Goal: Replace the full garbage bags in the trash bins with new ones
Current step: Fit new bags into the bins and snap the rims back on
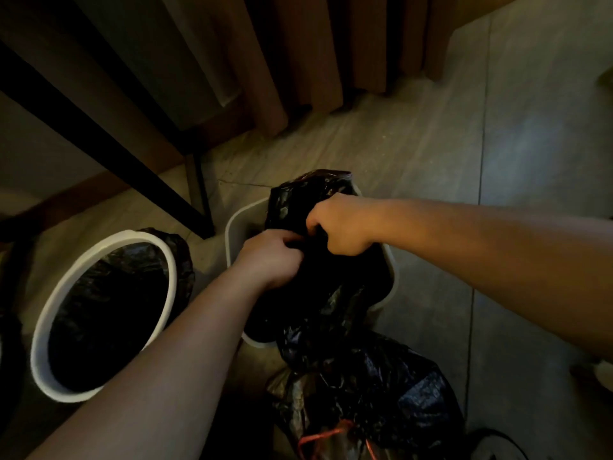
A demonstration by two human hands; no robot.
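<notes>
The left hand [272, 257] is clenched on a gathered fold of the black garbage bag [331, 310]. The right hand [341, 224], just beside it, grasps the same bag with its fingers curled under. The bag hangs below both hands over the white bin [232, 227], whose rim shows beyond the left hand. Part of the bag rises beyond the right hand at the bin's far rim.

Left of the left hand, well apart, stands a second white bin [43, 327]. Its black liner [109, 293] is folded over the rim.

Below the right forearm, a full bag [381, 393] lies on the floor [431, 144], with a red drawstring [318, 438] at its neck.
</notes>
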